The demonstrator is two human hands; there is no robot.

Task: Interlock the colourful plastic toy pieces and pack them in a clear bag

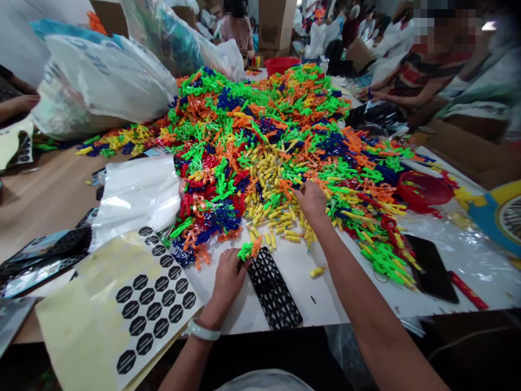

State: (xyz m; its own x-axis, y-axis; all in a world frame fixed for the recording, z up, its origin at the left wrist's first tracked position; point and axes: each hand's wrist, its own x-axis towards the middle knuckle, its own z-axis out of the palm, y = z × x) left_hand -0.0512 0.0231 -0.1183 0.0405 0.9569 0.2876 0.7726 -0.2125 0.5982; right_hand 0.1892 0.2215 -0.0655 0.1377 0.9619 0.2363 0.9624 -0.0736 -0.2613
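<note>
On the table point(309, 293), we log:
Left hand point(228, 279): fingers pinched on a few green and orange pieces point(249, 250), beside the black grid tray point(273, 290).
Right hand point(311, 200): fingers curled into the heap of coloured pieces point(260, 141); we cannot tell what it grips.
Sticker sheet point(122, 304): left of both.

Head view: looks forward-down, close over table point(301, 271), single camera only.

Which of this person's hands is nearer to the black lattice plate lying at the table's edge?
The left. The left hand holds a few green and orange pieces right beside the black lattice plate, at its upper corner. The right hand is farther up the table, reaching into the pile of yellow pieces.
</note>
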